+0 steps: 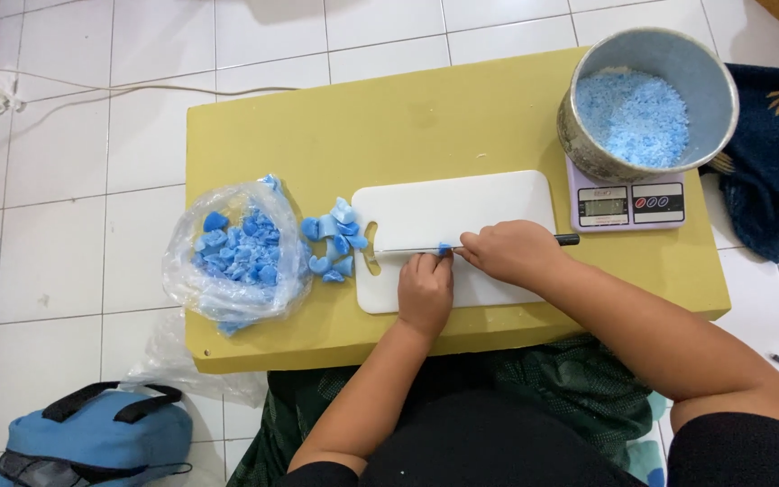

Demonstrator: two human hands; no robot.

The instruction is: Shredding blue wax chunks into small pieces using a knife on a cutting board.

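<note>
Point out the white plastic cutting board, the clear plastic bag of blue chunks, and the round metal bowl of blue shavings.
white plastic cutting board (462, 203), head view, bare upper surface.
clear plastic bag of blue chunks (187, 271), head view, left wall.
round metal bowl of blue shavings (714, 77), head view, inner right wall.

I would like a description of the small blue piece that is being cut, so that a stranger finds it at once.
Start at the low yellow table and find the white plastic cutting board on it. The small blue piece lies on the board under the thin knife blade, between the left hand and the right hand. Unlike the loose blue chunks heaped off the board's left edge, it lies alone.
</note>
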